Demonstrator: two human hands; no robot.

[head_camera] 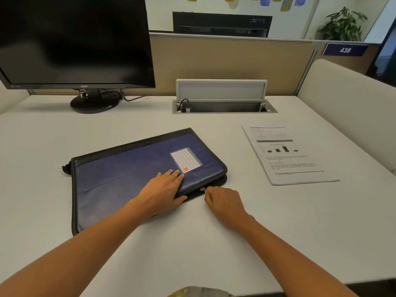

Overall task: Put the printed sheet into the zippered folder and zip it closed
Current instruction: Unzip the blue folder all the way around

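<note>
A dark blue zippered folder (128, 174) with black edging and a lined label pocket lies flat in the middle of the white desk. My left hand (165, 189) rests flat on its near right part, fingers spread, pressing the cover. My right hand (222, 202) sits just right of it, thumb and finger pinched on the small metal zipper pull (203, 189) at the folder's near right edge. The printed sheet (289, 155), with a table, a bar chart and text, lies on the desk to the right of the folder, apart from both hands.
A black monitor (72, 41) on a round stand fills the back left. A cable tray (222, 107) with its lid raised is set into the desk at the back middle. A beige partition (225, 61) runs behind, and a padded divider (351, 108) borders the right.
</note>
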